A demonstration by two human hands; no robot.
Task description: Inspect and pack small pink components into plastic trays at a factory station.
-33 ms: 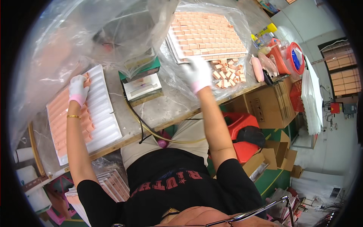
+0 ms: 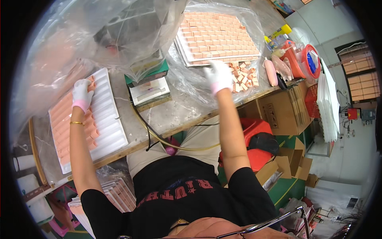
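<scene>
My left hand (image 2: 82, 91), in a white glove with a pink cuff, bends over a white ridged tray (image 2: 111, 115) on the left of the table. Its fingers are curled on a peach-coloured piece (image 2: 92, 84) at the far end of the rows filling the tray's left part. My right hand (image 2: 219, 77), gloved alike, hovers over clear plastic, just left of a heap of small peach-coloured hollow pieces (image 2: 242, 76). Motion smears its fingers, so their grip does not show. Beyond it, a stack of white trays (image 2: 181, 49) bears neat rows of the same pieces.
Between my hands stands a small device with a white top (image 2: 150, 92) beside a green box (image 2: 159, 73); a hose (image 2: 175, 145) crosses the table's front edge. Clear plastic sheeting (image 2: 71, 40) hangs at the far left. Red containers (image 2: 292, 59) and a pink bottle (image 2: 270, 72) stand right.
My right hand has shifted right and slightly toward me, closer to the loose pieces. The left hand stays in place on the tray. The hanging plastic has moved slightly.
</scene>
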